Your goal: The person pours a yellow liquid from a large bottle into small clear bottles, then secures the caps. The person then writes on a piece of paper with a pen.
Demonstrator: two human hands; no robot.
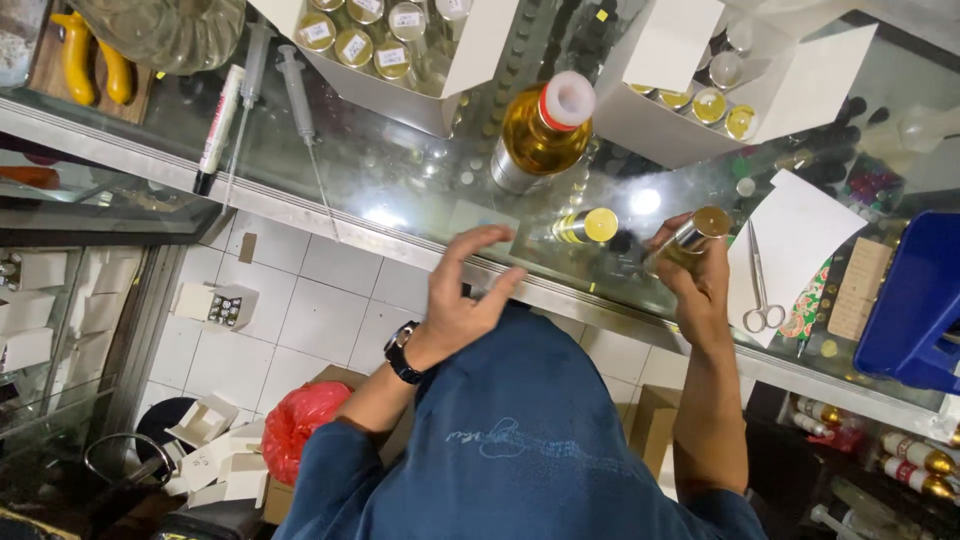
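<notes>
Small gold-capped bottle (690, 238) in right hand (700, 285)

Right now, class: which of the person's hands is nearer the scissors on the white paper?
Right. The right hand, holding a small bottle, is just beside the scissors; the left hand is farther away.

- Small shop, likely selling perfume or oils, with a filling corner.
- Glass display-case surface (400, 170) with rows of little bottles beneath.
- White boxes (400, 60) packed with gold-capped vials.
- Large bottle of yellow liquid (540, 135); syringes (298, 95) alongside.
- Empty cartons (215, 305) litter the tiled floor (310, 320).
</notes>
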